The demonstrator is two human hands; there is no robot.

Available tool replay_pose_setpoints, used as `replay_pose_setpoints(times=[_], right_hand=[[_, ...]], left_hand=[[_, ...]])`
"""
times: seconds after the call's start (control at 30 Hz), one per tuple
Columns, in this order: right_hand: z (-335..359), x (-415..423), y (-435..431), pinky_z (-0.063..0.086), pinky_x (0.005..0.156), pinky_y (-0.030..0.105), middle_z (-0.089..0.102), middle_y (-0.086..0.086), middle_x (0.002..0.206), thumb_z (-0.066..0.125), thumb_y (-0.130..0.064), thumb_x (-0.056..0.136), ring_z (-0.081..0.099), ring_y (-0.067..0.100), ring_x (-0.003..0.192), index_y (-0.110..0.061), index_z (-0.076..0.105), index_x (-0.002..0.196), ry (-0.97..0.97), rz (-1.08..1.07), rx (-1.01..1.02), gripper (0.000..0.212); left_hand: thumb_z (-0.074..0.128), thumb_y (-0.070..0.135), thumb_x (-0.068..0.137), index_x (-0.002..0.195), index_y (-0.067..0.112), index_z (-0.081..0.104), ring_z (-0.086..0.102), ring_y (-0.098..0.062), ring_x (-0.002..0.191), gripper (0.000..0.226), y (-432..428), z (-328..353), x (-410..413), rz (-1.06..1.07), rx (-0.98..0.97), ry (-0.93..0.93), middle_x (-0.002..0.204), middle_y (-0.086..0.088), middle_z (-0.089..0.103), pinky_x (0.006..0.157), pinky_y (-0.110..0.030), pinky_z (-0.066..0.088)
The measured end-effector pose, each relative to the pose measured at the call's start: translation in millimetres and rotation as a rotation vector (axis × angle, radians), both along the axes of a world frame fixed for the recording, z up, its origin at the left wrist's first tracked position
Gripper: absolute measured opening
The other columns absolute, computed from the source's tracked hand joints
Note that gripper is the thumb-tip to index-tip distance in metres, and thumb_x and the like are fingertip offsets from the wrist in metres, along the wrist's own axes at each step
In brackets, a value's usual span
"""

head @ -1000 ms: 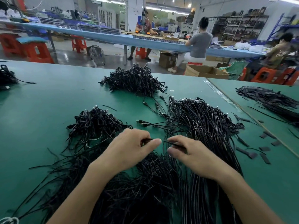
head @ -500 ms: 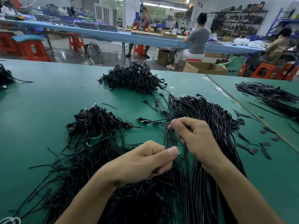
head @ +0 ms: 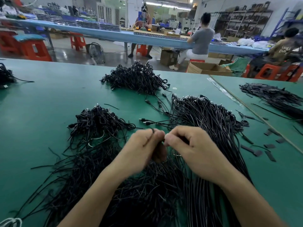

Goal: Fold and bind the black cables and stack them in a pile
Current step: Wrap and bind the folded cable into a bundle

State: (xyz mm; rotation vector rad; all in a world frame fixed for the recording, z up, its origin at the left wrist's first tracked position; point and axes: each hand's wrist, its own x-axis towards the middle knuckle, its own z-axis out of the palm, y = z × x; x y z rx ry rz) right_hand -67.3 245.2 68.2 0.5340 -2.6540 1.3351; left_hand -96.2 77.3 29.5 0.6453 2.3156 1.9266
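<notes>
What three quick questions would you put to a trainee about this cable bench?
1. True or false: the left hand and the right hand meet in the middle and pinch a black cable between them.
2. What colour is the table? A red, B green, C white.
3. Fill in: the long straight cables lie mostly to the ___ of the hands.

Key: 1 true; 2 B; 3 right.
</notes>
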Motion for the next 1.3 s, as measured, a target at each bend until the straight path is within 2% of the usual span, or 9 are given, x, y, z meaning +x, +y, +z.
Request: replay_pose_setpoints(times=[0.1, 0.23, 0.47, 0.6, 0.73, 0.87, 1.07, 1.2, 1.3], right_hand=[[7.0, -8.6, 1.8, 0.05, 0.059, 0.041, 0.069, 0.003, 0.067, 0.068, -0.036, 0.091, 0.059, 0.027, 0.061, -0.021, 0.071, 0.079, 0.026, 0.03, -0.109, 0.02], [0.0, -14.5, -5.4, 0.039, 0.054, 0.032, 0.057, 0.008, 0.059, 0.068, -0.047, 0.078, 0.045, 0.015, 0.056, -0.019, 0.071, 0.074, 0.014, 0.009, -0.282, 0.029], [-26.7, -0.1, -20.1, 0.028, 0.046, 0.031, 0.043, -0.008, 0.055, 0.047, -0.043, 0.102, 0.034, 0.011, 0.049, -0.044, 0.062, 0.073, -0.166, 0.13, 0.029, 0.033], [-20.2, 5.9, -17.5, 0.037, 0.053, 0.025, 0.054, -0.011, 0.065, 0.045, -0.045, 0.097, 0.045, 0.007, 0.055, -0.028, 0.051, 0.073, -0.05, 0.109, 0.212, 0.03], [-4.4, 0.7, -3.4, 0.042, 0.066, 0.026, 0.056, -0.024, 0.083, 0.051, -0.056, 0.084, 0.055, 0.001, 0.076, -0.036, 0.063, 0.086, 0.1, -0.004, 0.247, 0.023], [5.9, -8.8, 6.7, 0.046, 0.056, 0.029, 0.063, -0.009, 0.071, 0.076, -0.041, 0.083, 0.053, 0.003, 0.059, -0.028, 0.071, 0.081, 0.121, -0.005, 0.013, 0.014], [-11.0, -12.6, -7.1, 0.037, 0.051, 0.03, 0.058, -0.01, 0.058, 0.058, -0.047, 0.087, 0.044, 0.011, 0.053, -0.031, 0.073, 0.076, -0.054, -0.041, -0.27, 0.024], [-29.0, -2.5, -17.8, 0.029, 0.047, 0.025, 0.048, -0.01, 0.052, 0.054, -0.031, 0.101, 0.035, 0.005, 0.047, -0.037, 0.06, 0.065, -0.096, 0.062, 0.043, 0.038], [-30.6, 5.1, -16.4, 0.04, 0.053, 0.025, 0.056, -0.011, 0.064, 0.046, -0.032, 0.103, 0.049, 0.008, 0.054, -0.031, 0.057, 0.081, -0.116, 0.156, 0.277, 0.024]], left_hand=[[0.036, 0.044, 0.102, 0.067, 0.02, 0.062, 0.04, -0.01, 0.036, 0.049, 2.4, 7.5, 8.7, -0.158, 0.088, -0.214, 0.045, 0.007, 0.043, 0.039, -0.02, 0.033], [0.03, 0.061, 0.1, 0.056, 0.02, 0.047, 0.021, -0.004, 0.034, 0.062, -6.6, 17.7, 12.3, -0.34, 0.346, -0.436, 0.043, 0.011, 0.027, 0.037, -0.017, 0.018], [0.04, 0.042, 0.103, 0.067, 0.017, 0.067, 0.05, -0.004, 0.045, 0.051, -15.8, 23.2, 1.2, -0.224, 1.032, -0.409, 0.055, 0.007, 0.051, 0.045, -0.016, 0.045], [0.042, 0.042, 0.095, 0.097, 0.014, 0.075, 0.073, -0.019, 0.09, 0.043, -7.3, 6.3, -4.9, 0.09, 0.583, -0.057, 0.09, -0.005, 0.076, 0.077, -0.024, 0.058], [0.038, 0.049, 0.097, 0.078, 0.027, 0.069, 0.062, -0.002, 0.061, 0.042, 2.7, -5.1, 0.9, 0.13, -0.058, 0.186, 0.069, 0.01, 0.069, 0.055, -0.024, 0.049], [0.032, 0.055, 0.101, 0.058, 0.02, 0.062, 0.049, -0.013, 0.035, 0.063, 5.1, 4.8, 10.4, -0.114, 0.089, -0.268, 0.045, 0.002, 0.052, 0.037, -0.02, 0.036], [0.046, 0.046, 0.098, 0.061, 0.017, 0.054, 0.042, -0.003, 0.032, 0.047, -8.9, 16.2, 8.9, -0.445, 0.699, -0.52, 0.044, 0.008, 0.042, 0.032, -0.015, 0.032], [0.05, 0.042, 0.094, 0.073, 0.014, 0.074, 0.069, -0.014, 0.061, 0.043, -3.4, 14.2, 4.2, -0.198, 0.946, -0.411, 0.068, -0.002, 0.068, 0.054, -0.018, 0.054], [0.045, 0.036, 0.095, 0.099, 0.01, 0.075, 0.073, -0.023, 0.097, 0.04, 3.7, 5.9, 1.8, 0.017, 0.664, -0.127, 0.098, -0.01, 0.076, 0.079, -0.022, 0.057]])
